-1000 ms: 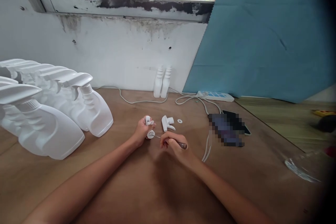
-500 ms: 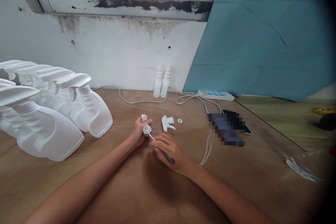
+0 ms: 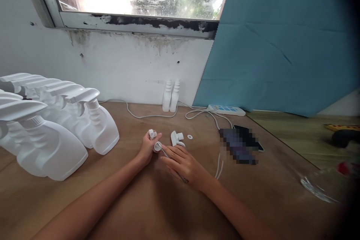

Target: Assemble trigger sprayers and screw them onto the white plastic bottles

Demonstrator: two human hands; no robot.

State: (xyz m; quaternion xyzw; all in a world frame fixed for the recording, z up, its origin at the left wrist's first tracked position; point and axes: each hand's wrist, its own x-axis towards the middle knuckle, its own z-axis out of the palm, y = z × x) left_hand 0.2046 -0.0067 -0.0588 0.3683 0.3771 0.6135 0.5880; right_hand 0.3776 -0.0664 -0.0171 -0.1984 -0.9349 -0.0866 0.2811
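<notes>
My left hand [image 3: 146, 149] is closed around a white trigger spray head [image 3: 152, 134], its round screw collar [image 3: 157, 147] turned toward me. In my right hand [image 3: 182, 163] is a screwdriver [image 3: 165, 153] with a thin metal shaft; my fingers hide much of its handle. The shaft's tip is at the collar's opening; how deep it reaches I cannot tell. Just beyond my right fingers lies a second white spray head [image 3: 176, 138], partly covered by them. A small white ring washer [image 3: 190, 137] rests flat to its right.
Rows of white spray bottles [image 3: 104, 131] stand at the left. Two smaller white bottles [image 3: 171, 99] are against the wall. A power strip [image 3: 226, 110], cables, a blurred-out phone [image 3: 237, 148] and a clear bottle [image 3: 320, 187] occupy the right side.
The camera view has tilted up slightly. The collar now faces me more, and the screwdriver's tip has shifted to the collar's upper right edge. Both hands keep their hold.
</notes>
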